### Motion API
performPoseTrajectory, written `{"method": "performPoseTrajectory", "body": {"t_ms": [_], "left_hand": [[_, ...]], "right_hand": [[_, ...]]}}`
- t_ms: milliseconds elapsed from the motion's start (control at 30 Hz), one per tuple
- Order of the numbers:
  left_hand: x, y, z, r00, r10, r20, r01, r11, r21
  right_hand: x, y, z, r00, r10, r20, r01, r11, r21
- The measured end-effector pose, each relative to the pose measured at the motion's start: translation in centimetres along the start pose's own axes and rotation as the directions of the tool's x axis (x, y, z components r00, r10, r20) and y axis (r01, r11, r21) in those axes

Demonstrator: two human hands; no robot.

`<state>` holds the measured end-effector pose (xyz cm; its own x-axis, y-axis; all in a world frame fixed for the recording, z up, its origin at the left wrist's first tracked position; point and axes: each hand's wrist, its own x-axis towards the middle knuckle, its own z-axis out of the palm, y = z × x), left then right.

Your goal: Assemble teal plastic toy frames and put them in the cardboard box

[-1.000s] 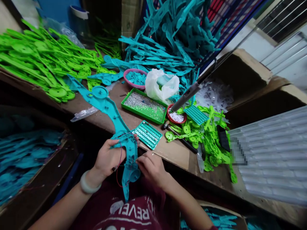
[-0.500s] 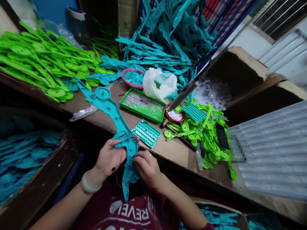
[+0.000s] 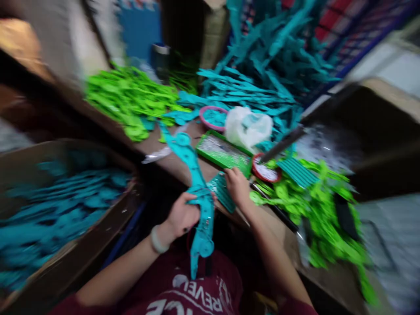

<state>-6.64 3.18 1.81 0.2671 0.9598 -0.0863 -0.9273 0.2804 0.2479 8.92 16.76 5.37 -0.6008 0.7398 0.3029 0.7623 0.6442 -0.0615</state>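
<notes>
My left hand [image 3: 184,214] is closed around a long, curved teal plastic part [image 3: 197,175]. The part stands almost upright in front of my shirt, with round bosses along it and a thin wire across its middle. My right hand [image 3: 236,186] is over a small ridged teal tray [image 3: 220,192] at the table edge. Its fingers are curled together at the tray's upper right; what they pinch, if anything, is too blurred to make out. Just beyond the hand lies a green tray [image 3: 225,153] of small metal pieces.
Green parts are heaped at left [image 3: 131,98] and right [image 3: 324,210]. Teal parts fill a carton [image 3: 70,249] at lower left. A pink bowl [image 3: 201,118], white plastic bag [image 3: 247,131], red bowl [image 3: 277,178] and hammer [image 3: 278,212] sit on the table. A grey rod tool [image 3: 285,142] slants above.
My right hand has left the teal part and moved up and right to the ridged tray. My left hand still holds the part. The camera view has swung left.
</notes>
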Motion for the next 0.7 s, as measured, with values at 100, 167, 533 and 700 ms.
{"method": "performPoseTrajectory", "body": {"t_ms": [100, 167, 533, 700], "left_hand": [[1.1, 0.8, -0.6, 0.998, -0.017, 0.065, 0.015, 0.999, 0.031], [1.7, 2.0, -1.1, 0.999, 0.025, 0.047, -0.028, 0.998, 0.048], [-1.5, 3.3, -1.0, 0.991, 0.12, -0.056, -0.122, 0.992, -0.038], [-1.2, 2.4, -1.4, 0.984, 0.099, -0.147, -0.108, 0.993, -0.055]], "right_hand": [[3.2, 0.5, 0.8, 0.993, -0.052, 0.11, 0.075, 0.974, -0.215], [4.4, 1.0, 1.5, 0.984, -0.122, 0.128, 0.153, 0.953, -0.263], [-3.2, -4.2, -1.1, 0.935, -0.241, -0.262, 0.32, 0.891, 0.323], [-9.5, -8.0, 0.2, 0.898, -0.328, -0.292, 0.418, 0.843, 0.337]]}}
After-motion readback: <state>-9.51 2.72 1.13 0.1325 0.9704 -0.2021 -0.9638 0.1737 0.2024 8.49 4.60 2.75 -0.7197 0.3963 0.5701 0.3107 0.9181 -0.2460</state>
